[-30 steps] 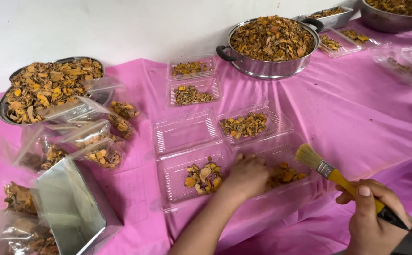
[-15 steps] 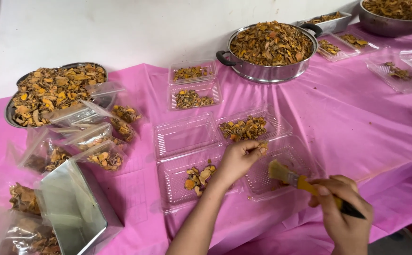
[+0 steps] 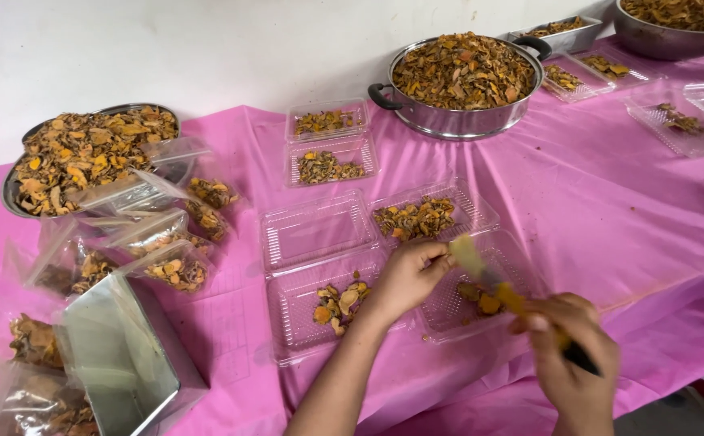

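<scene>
My left hand (image 3: 407, 276) is closed on a small piece of dried orange root, held over the clear plastic clamshell tray (image 3: 449, 311) in front of me. My right hand (image 3: 571, 363) grips a paintbrush (image 3: 489, 278) with a yellow handle and pale bristles; the bristles are blurred and touch the piece at my left fingertips. A few dried slices (image 3: 340, 303) lie in the tray's left half and a few (image 3: 481, 300) in its right half.
A second open clamshell (image 3: 319, 228) holds slices in its right half. A steel pot (image 3: 461, 77) heaped with slices stands at the back, a full bowl (image 3: 85, 149) at left, filled plastic bags (image 3: 162, 242) and a steel tin (image 3: 126, 355) beside it. More trays (image 3: 329, 145) sit behind.
My left hand lifted a piece out of the tray's right half. My right hand swung the brush from the right in to that piece and is moving it quickly.
</scene>
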